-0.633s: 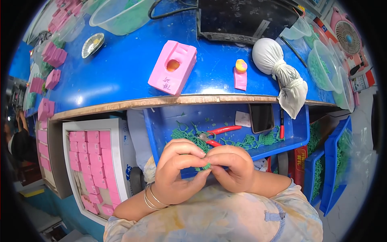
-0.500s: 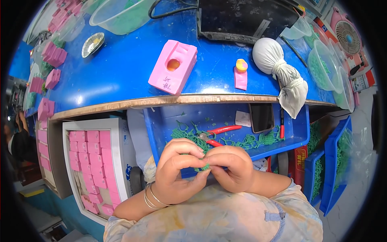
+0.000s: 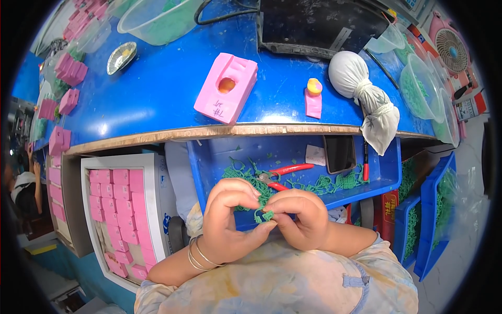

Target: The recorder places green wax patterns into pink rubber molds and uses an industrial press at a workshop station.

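Between my two hands is a small green openwork piece [image 3: 263, 215], a loop showing at its left end. My right hand [image 3: 300, 217] pinches its right side between thumb and forefinger. My left hand [image 3: 230, 212], with bangles at the wrist, curls around its left side, thumb below and fingertips above; exact contact there is partly hidden. Just beyond the hands, a blue tray [image 3: 384, 180] holds many similar green pieces [image 3: 321, 184] and red-handled cutters [image 3: 287, 170]. A dark phone [image 3: 340, 153], a paper slip [image 3: 315, 155] and a red-and-black pen [image 3: 365, 162] also lie in it.
On the blue table [image 3: 157, 99] stand a pink block mold [image 3: 227, 89], a small pink piece with a yellow top [image 3: 314, 99], a white cloth bundle [image 3: 361, 89] and a foil dish [image 3: 121, 57]. Left is a frame of pink blocks [image 3: 123, 209]; right, blue trays [image 3: 436, 220].
My left fingertips have parted slightly from the right ones, so more of the green piece and its loop shows. At the far left, another person's arm has shifted.
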A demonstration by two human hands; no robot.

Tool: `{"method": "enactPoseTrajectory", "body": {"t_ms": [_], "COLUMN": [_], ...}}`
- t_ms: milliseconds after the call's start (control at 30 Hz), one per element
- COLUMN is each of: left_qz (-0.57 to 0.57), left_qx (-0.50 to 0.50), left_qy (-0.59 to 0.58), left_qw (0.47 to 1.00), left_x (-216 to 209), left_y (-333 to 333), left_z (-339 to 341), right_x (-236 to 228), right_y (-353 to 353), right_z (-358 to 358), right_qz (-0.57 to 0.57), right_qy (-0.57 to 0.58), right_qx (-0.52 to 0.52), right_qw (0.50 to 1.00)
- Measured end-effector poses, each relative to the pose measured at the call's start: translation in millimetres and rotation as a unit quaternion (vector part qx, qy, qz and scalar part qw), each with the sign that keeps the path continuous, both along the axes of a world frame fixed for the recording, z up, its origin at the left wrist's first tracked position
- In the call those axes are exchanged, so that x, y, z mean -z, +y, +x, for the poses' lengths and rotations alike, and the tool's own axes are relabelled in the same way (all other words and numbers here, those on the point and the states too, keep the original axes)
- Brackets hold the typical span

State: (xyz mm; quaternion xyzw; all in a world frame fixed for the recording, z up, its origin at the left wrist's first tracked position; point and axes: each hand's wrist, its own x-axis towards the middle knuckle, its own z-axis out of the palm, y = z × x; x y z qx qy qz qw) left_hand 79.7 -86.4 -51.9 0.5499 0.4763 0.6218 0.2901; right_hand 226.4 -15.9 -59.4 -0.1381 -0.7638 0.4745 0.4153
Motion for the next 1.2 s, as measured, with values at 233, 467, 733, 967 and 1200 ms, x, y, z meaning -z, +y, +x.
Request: {"method": "enactPoseTrajectory", "body": {"t_ms": [233,467,733,967,1200], "left_qz": [-0.013,-0.015,-0.108,-0.115,-0.090], "left_qx": [0.025,-0.015,0.030,0.046,0.058], "left_qy": [0.114,0.102,-0.062,-0.101,0.015], "left_qw": [0.993,0.995,0.992,0.987,0.994], "left_x": [-5,-7,-5,-6,-2], "left_y": [1,2,-11,-10,-10], "left_z": [-5,-4,2,7,5], "right_x": [-1,-12,-51,-65,-75], "right_y": [-2,9,77,110,108], "right_z": [-1,10,64,81,55], "right_qz": [-0.023,-0.032,0.208,0.187,0.236], "right_qy": [0.011,-0.048,-0.044,-0.181,-0.218], "right_qx": [0.020,0.066,0.481,0.416,0.380], "right_qw": [0.999,0.996,0.851,0.871,0.867]}}
